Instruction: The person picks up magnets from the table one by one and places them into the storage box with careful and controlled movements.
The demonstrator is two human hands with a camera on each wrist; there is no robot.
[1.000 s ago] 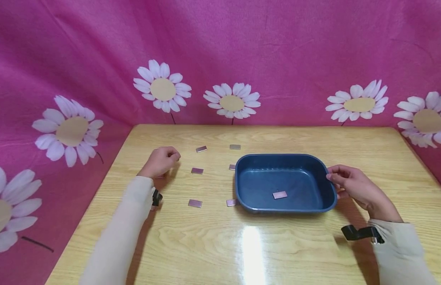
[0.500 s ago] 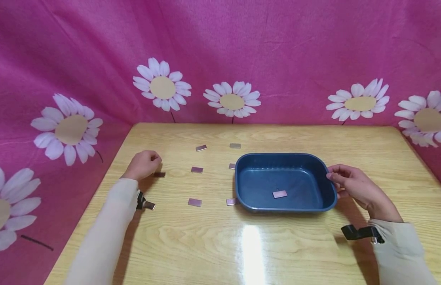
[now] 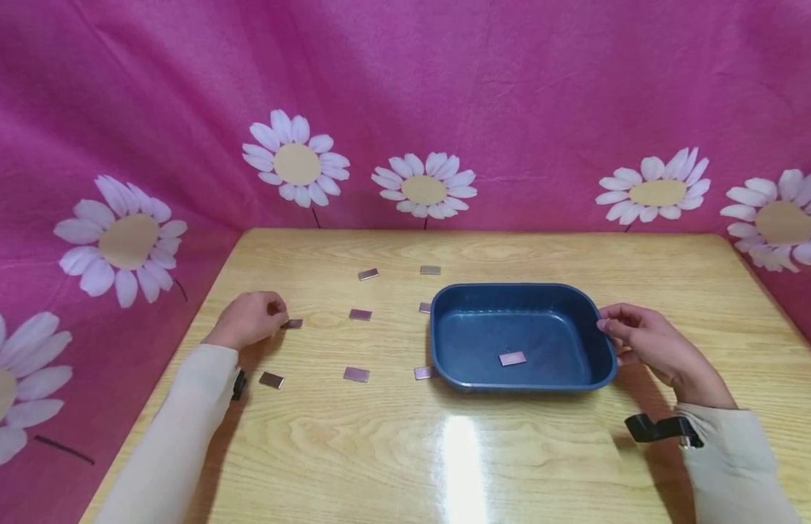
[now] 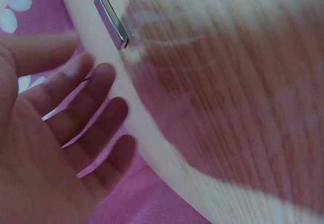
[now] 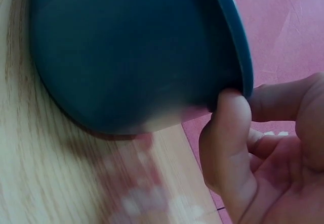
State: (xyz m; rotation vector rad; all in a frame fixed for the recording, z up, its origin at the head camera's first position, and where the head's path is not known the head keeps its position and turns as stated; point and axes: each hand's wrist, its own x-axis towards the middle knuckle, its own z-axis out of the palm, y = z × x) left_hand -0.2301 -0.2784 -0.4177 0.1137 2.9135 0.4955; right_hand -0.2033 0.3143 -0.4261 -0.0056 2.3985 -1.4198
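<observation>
Lying just off the fingertips of the left hand (image 3: 248, 319), the nearest block (image 3: 295, 324) is resting on the worktop (image 3: 353, 451), on that hand's right in the head view. Its long axis is running roughly side to side there; in the left wrist view it is slanting, one end pointing toward the fingers. The left hand is by far the nearer of the hands. It is holding nothing: its fingers are bending loosely, and a gap is showing between them and the block. The right hand (image 3: 657, 349) is pinching the tub (image 3: 510, 297) by its right rim, thumb inside the wall and fingers outside. A second block (image 3: 512, 359) is lying in the tub, while more blocks (image 3: 360, 314) are lying about the worktop to the tub's left.
</observation>
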